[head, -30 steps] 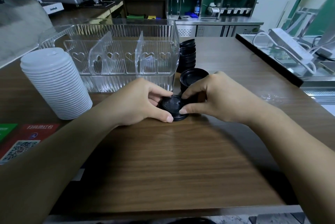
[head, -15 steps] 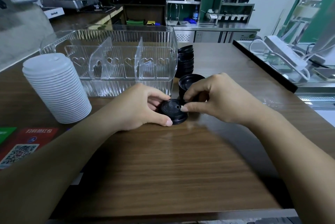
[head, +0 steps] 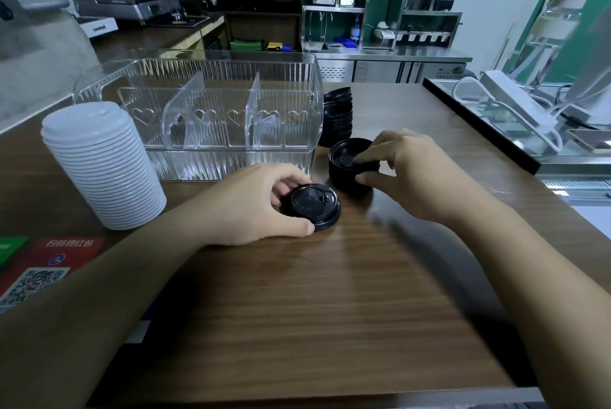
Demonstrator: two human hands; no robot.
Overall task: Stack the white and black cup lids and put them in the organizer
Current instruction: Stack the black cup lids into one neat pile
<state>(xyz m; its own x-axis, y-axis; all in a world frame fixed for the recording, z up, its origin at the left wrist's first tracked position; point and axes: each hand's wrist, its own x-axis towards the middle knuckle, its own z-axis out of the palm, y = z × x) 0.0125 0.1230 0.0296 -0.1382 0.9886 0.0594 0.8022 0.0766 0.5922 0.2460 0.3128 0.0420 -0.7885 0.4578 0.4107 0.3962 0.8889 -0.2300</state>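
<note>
Left fingers (head: 291, 192) grasp black lid (head: 314, 207) — right fingers (head: 372, 157) pinch black stack (head: 350, 173) beside organizer (head: 231, 117).

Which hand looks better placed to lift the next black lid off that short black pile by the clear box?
The right hand, probably. Its fingers already pinch the top of the short black pile, while the left hand is busy holding the black lid on the table.
</note>
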